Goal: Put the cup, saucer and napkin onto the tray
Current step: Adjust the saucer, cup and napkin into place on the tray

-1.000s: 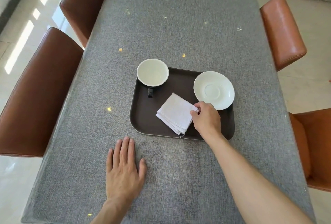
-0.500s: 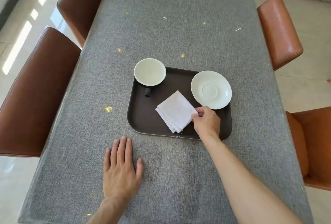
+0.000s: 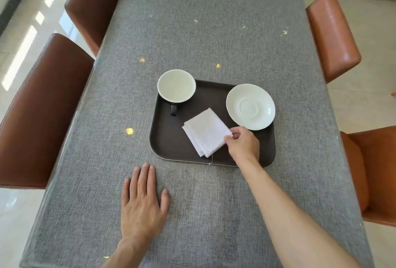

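Napkin placement closes the job: the right hand (image 3: 243,144) pinches the right corner of the folded white cloth napkin (image 3: 206,132), lying mid-tray on the dark rectangular plastic tray (image 3: 169,139). The white-lined dark cup (image 3: 176,85) occupies its far-left corner, the white ceramic saucer (image 3: 250,106) its far-right. The left hand (image 3: 142,203) lies flat and empty on the grey tablecloth (image 3: 203,31). The next move is probably just letting go.
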